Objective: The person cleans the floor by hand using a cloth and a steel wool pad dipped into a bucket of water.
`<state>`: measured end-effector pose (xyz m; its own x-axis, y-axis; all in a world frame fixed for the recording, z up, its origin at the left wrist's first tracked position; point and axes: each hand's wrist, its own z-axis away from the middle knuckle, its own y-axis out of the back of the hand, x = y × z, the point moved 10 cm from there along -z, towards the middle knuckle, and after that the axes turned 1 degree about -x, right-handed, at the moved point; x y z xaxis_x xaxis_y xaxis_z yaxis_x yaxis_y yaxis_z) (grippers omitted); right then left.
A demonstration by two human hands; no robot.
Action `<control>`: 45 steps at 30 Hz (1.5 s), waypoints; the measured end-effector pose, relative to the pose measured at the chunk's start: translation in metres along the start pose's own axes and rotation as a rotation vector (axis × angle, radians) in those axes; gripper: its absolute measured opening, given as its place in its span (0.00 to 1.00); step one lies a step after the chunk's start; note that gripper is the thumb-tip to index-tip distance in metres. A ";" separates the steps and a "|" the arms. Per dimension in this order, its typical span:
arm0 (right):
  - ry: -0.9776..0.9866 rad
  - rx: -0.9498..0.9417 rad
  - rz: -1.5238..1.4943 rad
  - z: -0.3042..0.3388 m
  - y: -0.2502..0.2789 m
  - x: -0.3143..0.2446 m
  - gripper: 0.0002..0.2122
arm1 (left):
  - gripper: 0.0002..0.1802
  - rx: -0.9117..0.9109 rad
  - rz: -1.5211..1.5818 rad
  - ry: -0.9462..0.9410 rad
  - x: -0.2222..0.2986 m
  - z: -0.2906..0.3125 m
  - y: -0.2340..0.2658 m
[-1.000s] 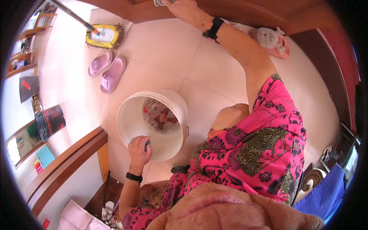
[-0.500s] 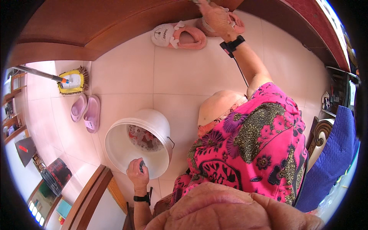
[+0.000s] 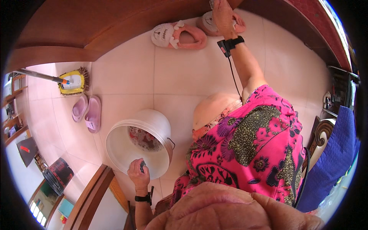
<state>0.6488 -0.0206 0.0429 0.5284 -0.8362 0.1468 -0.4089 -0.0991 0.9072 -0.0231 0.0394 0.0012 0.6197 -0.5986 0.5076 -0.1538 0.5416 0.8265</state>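
Observation:
A white bucket (image 3: pixel 153 119) stands on the tiled floor, with foamy, reddish-brown water (image 3: pixel 144 139) inside. At its near rim is my left hand (image 3: pixel 138 173), its fingers closed around a small dark grey thing (image 3: pixel 143 166) whose kind I cannot make out. My right arm reaches far forward, above a pair of pink slippers. Pinched in my right hand (image 3: pixel 223 18) is a small greyish thing (image 3: pixel 211 4), only partly visible, against the brown wooden panel (image 3: pixel 126 23). A black band with a cable circles my right wrist; another band is on my left.
The pink slippers (image 3: pixel 193 37) lie along the panel's foot. On the left are lilac slippers (image 3: pixel 93 114) and a yellow-edged mop (image 3: pixel 73 82). A dark bin (image 3: pixel 59 172) stands beyond a wooden frame (image 3: pixel 89 193). Blue cloth (image 3: pixel 329 153) hangs at the right.
My right hand has shifted a little to the right along the panel, and its wrist has turned slightly. The left hand stays at the bucket rim.

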 end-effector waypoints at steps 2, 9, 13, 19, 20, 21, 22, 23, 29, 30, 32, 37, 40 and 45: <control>-0.015 0.042 -0.114 0.000 0.001 0.001 0.26 | 0.18 0.016 -0.003 -0.017 0.002 -0.003 0.001; -0.070 0.101 -0.471 0.007 -0.009 -0.035 0.25 | 0.19 0.002 -0.027 -0.027 -0.002 0.007 0.001; -0.134 -0.031 -0.614 0.007 -0.037 -0.052 0.25 | 0.19 -0.038 0.010 -0.032 -0.005 0.006 -0.006; 0.380 0.414 -0.204 0.020 0.038 -0.059 0.31 | 0.18 -0.048 -0.024 0.015 -0.006 0.005 -0.001; 0.336 0.384 0.008 0.014 0.029 -0.043 0.31 | 0.18 -0.036 -0.025 0.002 -0.004 0.002 0.001; 0.289 0.349 0.218 0.010 0.022 -0.030 0.30 | 0.18 -0.025 -0.028 -0.009 -0.003 -0.001 0.002; 0.250 0.318 0.261 0.009 0.016 -0.021 0.29 | 0.18 -0.014 -0.030 -0.020 -0.003 -0.003 0.003; 0.212 0.285 0.304 0.008 0.009 -0.012 0.27 | 0.18 -0.017 -0.041 -0.029 -0.003 -0.005 0.003; 0.131 0.192 -0.410 0.002 0.017 -0.023 0.14 | 0.19 -0.034 -0.055 -0.011 -0.005 0.000 0.004; 0.184 0.244 -0.503 0.003 0.039 -0.045 0.15 | 0.19 -0.025 -0.053 0.002 -0.004 0.003 0.004; 0.303 0.288 -0.473 0.004 0.047 -0.087 0.15 | 0.19 -0.005 -0.058 0.013 -0.002 0.009 0.005; 0.422 0.396 -0.397 0.005 -0.032 -0.131 0.13 | 0.20 -0.047 -0.021 -0.054 0.007 -0.003 0.000; 0.451 0.405 -0.463 0.017 -0.015 -0.169 0.16 | 0.19 -0.040 -0.011 -0.017 0.002 0.003 0.002; 0.642 0.323 -0.397 0.020 0.039 -0.121 0.17 | 0.18 -0.023 -0.063 0.016 0.004 0.007 -0.001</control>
<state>0.5544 0.0660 0.0531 0.9617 -0.2445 0.1242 -0.2438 -0.5551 0.7952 -0.0260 0.0319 0.0042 0.6402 -0.6225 0.4501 -0.0965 0.5161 0.8511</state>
